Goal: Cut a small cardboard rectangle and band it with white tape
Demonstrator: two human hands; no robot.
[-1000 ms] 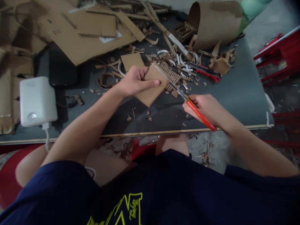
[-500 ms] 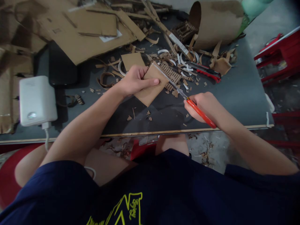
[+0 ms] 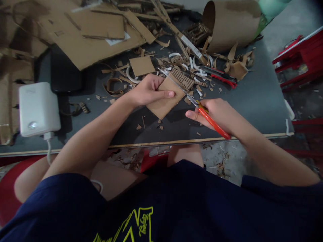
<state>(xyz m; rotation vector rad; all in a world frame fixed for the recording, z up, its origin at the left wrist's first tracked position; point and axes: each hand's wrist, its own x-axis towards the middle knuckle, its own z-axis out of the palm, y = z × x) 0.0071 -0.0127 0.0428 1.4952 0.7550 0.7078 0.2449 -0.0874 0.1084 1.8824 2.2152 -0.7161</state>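
My left hand (image 3: 151,90) pinches a square piece of cardboard (image 3: 164,105), its thumb lying across the top face. In my right hand (image 3: 214,112) is a pair of red-handled scissors (image 3: 210,121), blades pointing up and left. The blades lie along the upper right edge of the cardboard, and their tip shows just past its top corner. A second cardboard square (image 3: 142,66) lies on the table behind my left hand. Beside the blades rests a ribbed strip of corrugated cardboard (image 3: 183,80).
A box cutter (image 3: 223,78) with red parts lies right of the scraps. Farther back are a cardboard tube (image 3: 233,25) and large cardboard sheets (image 3: 101,50). A white power bank (image 3: 39,109) with a cable sits at left on the dark table (image 3: 262,101).
The cardboard in my left hand has shifted slightly down and right. The scissors have moved up and left along its edge, their tip now beyond the corner. My right thumb is stretched out more.
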